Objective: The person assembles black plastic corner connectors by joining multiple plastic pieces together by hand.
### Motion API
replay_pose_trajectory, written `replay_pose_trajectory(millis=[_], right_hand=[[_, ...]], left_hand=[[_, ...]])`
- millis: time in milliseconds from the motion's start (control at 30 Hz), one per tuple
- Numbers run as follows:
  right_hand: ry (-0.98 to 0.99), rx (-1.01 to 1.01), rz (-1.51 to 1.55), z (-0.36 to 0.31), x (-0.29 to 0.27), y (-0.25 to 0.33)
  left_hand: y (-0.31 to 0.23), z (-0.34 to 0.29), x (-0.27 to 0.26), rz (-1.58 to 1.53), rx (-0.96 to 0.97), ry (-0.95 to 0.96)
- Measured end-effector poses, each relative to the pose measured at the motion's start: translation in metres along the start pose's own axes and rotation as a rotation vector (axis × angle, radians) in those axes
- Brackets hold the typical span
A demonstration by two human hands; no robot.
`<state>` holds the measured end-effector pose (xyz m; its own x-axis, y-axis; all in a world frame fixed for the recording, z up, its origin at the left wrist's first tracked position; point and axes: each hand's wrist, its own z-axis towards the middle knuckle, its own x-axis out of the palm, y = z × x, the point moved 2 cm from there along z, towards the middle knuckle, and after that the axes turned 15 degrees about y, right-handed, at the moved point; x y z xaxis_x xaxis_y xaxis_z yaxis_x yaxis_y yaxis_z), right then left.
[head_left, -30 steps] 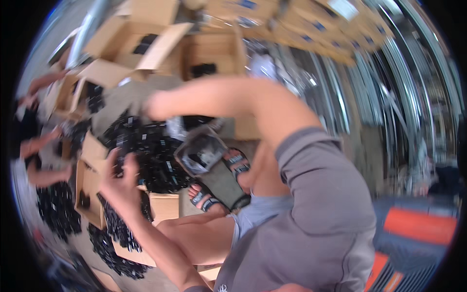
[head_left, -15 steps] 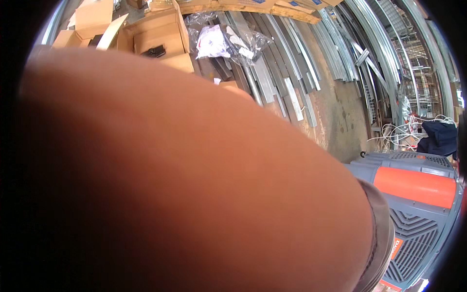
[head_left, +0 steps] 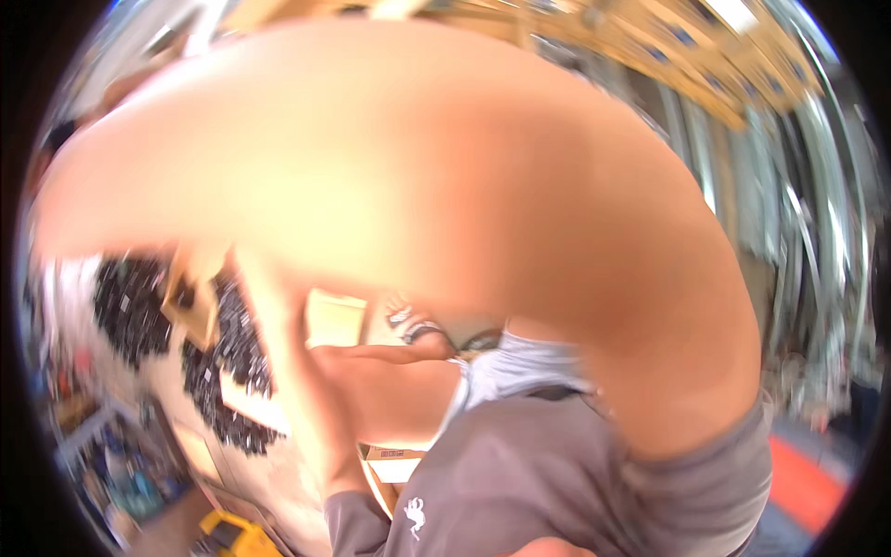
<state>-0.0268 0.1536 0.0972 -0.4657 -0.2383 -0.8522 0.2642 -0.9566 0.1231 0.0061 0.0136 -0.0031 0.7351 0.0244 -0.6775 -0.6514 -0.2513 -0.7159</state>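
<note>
A bare right arm (head_left: 520, 158) arches across the upper middle, very near and blurred. It rises from a grey-brown sleeve and runs to the left rim, where no hand or fingers can be made out. My left arm (head_left: 302, 390) reaches up from its sleeve at lower left and passes behind the right one. Its hand is smeared and mostly hidden, near a small open cardboard box (head_left: 192, 311). Whether that hand touches the box I cannot tell. Around the box lie dark heaps of small black pieces (head_left: 135, 316), too blurred to name.
Below are my grey-brown shirt (head_left: 520, 464), light shorts (head_left: 520, 364) and a bare leg. A yellow object (head_left: 237, 536) sits at lower left. Long metal profiles (head_left: 817, 223) stretch along the right, near a red-and-grey machine (head_left: 803, 483). Stacked cardboard boxes (head_left: 696, 46) fill the upper right.
The view has swung, bringing my torso, leg, left arm and the black heaps into sight. The near arm has shifted upward. The metal profiles now lie farther right.
</note>
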Motion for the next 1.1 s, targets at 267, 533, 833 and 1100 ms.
replay_pose_trajectory(millis=[267,533,833,1100], right_hand=[[-0.030,0.445,0.555,-0.143,-0.059,0.068],[-0.044,0.424,0.398,-0.186,-0.016,0.052],[0.013,0.290,0.209,-0.207,-0.004,0.049],[-0.017,0.331,0.159,-0.214,-0.006,0.051]], left_hand=[[-0.014,-0.020,-0.009,0.081,0.149,-0.215],[-0.018,-0.007,0.004,0.096,0.197,-0.144],[-0.019,0.003,0.010,0.111,0.161,-0.092],[-0.026,0.004,0.013,0.132,0.143,-0.062]])
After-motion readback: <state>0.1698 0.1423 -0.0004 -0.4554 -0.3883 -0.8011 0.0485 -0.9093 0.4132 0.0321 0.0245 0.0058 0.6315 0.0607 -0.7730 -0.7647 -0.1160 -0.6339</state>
